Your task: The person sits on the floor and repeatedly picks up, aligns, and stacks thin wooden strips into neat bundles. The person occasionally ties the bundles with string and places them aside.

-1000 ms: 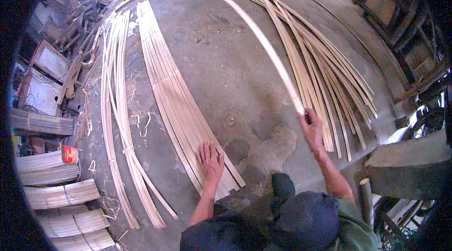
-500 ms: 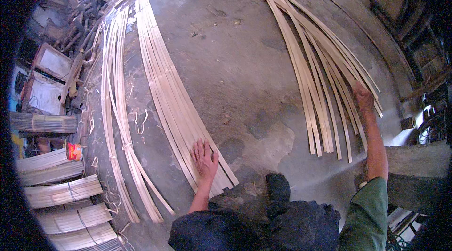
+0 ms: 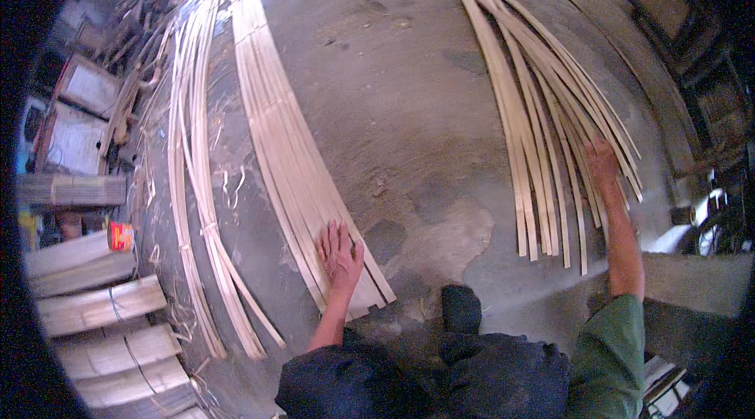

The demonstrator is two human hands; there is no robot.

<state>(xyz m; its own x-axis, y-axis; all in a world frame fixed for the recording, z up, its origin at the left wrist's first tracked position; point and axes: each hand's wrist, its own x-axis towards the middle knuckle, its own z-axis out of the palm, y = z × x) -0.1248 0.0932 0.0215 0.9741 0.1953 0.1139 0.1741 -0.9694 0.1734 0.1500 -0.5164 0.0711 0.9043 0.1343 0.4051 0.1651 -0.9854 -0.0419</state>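
My left hand [image 3: 340, 254] lies flat, fingers spread, on the near part of a band of pale bamboo strips [image 3: 287, 136]. These strips lie side by side on the floor, running away from me. To the right, a looser fan of long bamboo strips [image 3: 515, 144] spreads at its near end and crosses at its far end. My right arm reaches out to this fan's outer edge. There my right hand [image 3: 602, 161] has its fingers curled in around the strips; the fingertips are partly hidden, and how many strips it holds I cannot tell.
Left of the band lie thin tied strip bundles [image 3: 206, 222] among shavings. Stacked, tied bundles of slats [image 3: 130, 348] line the left side, with a red container [image 3: 120, 236] by them. Wooden frames [image 3: 668, 10] stand along the right. Bare concrete floor [image 3: 393, 120] lies between the strips.
The view has shifted slightly. My left hand stays flat on the band, and my right hand remains at the fan's outer edge, where some strips have shifted a little.
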